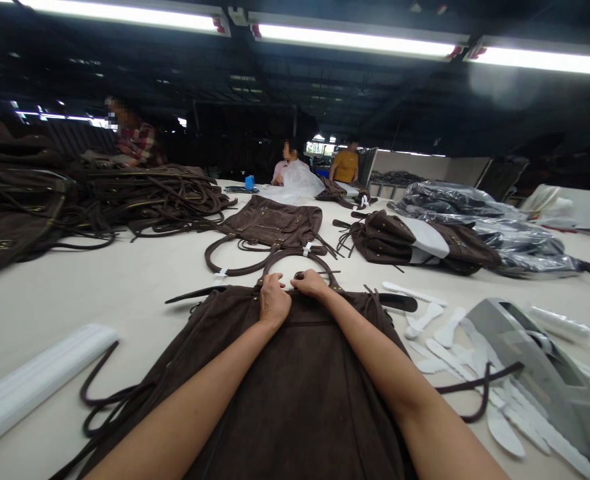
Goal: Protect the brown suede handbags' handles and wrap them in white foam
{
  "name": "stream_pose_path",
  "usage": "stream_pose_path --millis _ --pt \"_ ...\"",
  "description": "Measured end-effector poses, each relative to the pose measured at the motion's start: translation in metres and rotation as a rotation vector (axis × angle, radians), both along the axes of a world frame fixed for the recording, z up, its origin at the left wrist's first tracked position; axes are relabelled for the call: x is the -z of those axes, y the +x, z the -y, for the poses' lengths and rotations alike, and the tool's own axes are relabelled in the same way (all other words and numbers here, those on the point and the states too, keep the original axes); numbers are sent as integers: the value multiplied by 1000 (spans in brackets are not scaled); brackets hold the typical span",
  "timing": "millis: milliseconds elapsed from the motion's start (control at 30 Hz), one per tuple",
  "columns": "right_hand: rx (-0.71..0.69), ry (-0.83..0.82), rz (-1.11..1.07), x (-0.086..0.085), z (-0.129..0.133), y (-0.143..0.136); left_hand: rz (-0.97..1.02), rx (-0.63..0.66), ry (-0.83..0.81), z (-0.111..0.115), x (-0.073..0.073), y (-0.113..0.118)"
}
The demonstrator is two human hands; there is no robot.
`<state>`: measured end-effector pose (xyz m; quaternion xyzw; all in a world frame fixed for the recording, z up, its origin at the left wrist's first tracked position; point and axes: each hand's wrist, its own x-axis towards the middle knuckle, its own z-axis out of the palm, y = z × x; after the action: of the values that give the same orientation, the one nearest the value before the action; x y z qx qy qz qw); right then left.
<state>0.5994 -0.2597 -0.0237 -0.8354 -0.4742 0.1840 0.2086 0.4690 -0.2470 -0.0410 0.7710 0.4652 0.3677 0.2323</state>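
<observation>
A large dark brown handbag lies on the table in front of me, its top edge facing away. My left hand is closed on that edge, beside the base of a looped handle. My right hand pinches at the bag's opening, with a small dark piece showing at its fingertips; whether this is a tab or a strap end I cannot tell. White wrapping circles part of the handle. Dark straps and cords trail from both sides of the bag.
Brown bags are heaped at left; others lie ahead, including one with a white band. Plastic-wrapped bags are at right, with white flat pieces and a grey tape dispenser nearer. A white bundle lies left. Several people work beyond.
</observation>
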Motion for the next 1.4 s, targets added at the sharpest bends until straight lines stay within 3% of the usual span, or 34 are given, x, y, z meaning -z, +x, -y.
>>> stream_pose_path --millis 233,400,567,833,1033,1167,1400 --pt "75 -21 157 -11 10 3 -134 43 4 4 -4 -4" --pt "-55 46 130 -14 19 16 -262 158 3 9 -7 -6" --pt "-156 132 -16 -6 15 19 -289 163 -16 8 -7 -4" --pt "-202 324 -239 15 8 17 -207 158 -86 4 -5 -1" --pt "-238 477 -335 22 8 20 -115 138 -121 3 -4 1" --pt "-255 525 -304 14 13 14 -52 130 -124 5 -8 0" --pt "-281 496 -64 -4 24 -4 15 113 -69 2 -8 -2"
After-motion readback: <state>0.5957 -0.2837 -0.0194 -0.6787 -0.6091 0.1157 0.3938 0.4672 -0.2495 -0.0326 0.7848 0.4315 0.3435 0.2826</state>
